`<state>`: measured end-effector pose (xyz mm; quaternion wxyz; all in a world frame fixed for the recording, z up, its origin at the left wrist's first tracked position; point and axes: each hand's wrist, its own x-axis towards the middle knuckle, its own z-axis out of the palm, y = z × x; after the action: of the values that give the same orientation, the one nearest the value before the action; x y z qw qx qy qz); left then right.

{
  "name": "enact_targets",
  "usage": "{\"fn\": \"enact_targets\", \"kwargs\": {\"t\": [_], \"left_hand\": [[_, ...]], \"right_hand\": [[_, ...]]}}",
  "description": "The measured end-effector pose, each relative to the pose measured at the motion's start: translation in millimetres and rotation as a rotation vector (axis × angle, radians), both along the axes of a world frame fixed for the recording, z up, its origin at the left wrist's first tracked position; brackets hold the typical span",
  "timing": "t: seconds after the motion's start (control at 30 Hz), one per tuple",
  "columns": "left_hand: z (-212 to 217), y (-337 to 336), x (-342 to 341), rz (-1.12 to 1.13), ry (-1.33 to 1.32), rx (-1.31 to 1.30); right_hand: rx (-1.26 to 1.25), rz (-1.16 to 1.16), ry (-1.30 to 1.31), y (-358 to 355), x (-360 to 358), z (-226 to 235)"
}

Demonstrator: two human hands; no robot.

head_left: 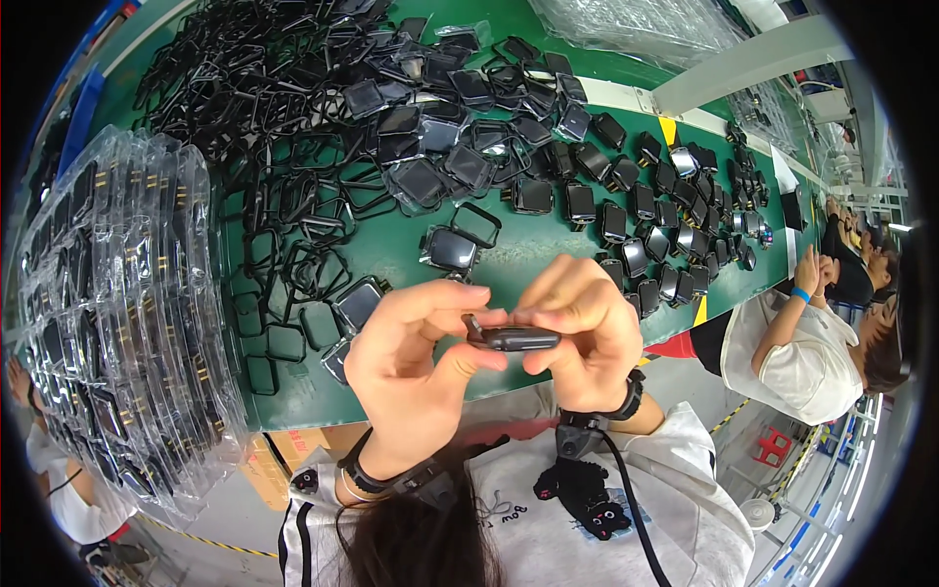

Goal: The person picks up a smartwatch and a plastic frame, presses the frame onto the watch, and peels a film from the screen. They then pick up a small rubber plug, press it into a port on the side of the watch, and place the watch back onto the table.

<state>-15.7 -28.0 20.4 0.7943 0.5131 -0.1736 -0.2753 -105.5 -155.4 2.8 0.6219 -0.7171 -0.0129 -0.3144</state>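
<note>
Your left hand (411, 367) and right hand (582, 338) pinch a dark, flat rectangular watch body (514, 338) above the green worktop's (391, 254) crowded near edge.

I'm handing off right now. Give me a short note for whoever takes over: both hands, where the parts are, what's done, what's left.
Left hand: fingers closed on the left end of a small dark watch body, held above the near table edge.
Right hand: pinches the same watch body from the right.
Parts: loose black square frames heaped on the green table; watch bodies in rows to the right; stacked clear trays at far left.
Done: apparently the rows on the right.
Left: the piece in hand, and a large heap of frames.
</note>
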Motion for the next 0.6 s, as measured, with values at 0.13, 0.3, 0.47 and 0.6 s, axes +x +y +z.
{"fn": "enact_targets", "kwargs": {"t": [0.13, 0.3, 0.47, 0.6], "left_hand": [[-7, -6, -6, 0.112, -0.161, -0.091], [-19, -9, -3, 0.131, -0.759, 0.104], [-28, -14, -11, 0.130, -1.003, 0.177], [-34, -12, -22, -0.067, -0.134, -0.115]], "right_hand": [[0.033, -0.010, -0.013, -3, -1, -3], [0.082, -0.084, 0.146, -3, 0, 6], [-0.283, -0.060, 0.200, -18, -11, 7], [-0.030, 0.055, 0.300, -28, -19, 11]]}}
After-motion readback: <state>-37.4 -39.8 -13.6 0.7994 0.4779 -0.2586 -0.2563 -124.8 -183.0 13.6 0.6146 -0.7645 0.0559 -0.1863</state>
